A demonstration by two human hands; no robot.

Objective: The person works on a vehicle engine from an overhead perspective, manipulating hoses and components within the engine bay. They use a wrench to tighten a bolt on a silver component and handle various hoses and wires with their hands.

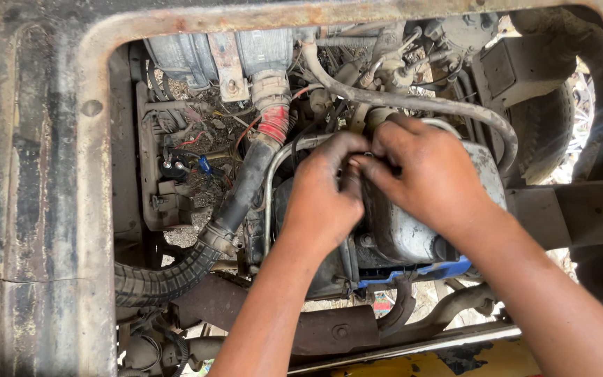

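Fingertips of both hands met at one small point, just above the centre of the frame, on top of the grey metal engine cover. The left hand had its fingers curled together, and the right hand pinched toward them; whatever small part sat in that shared grip was hidden, so I could not tell what it was. The work looked like fine fitting or loosening at that spot, which called for steady fingers more than force. A thin metal pipe curved just left of the hands, a black ribbed hose ran toward the lower left, and the rusty frame edged the opening.
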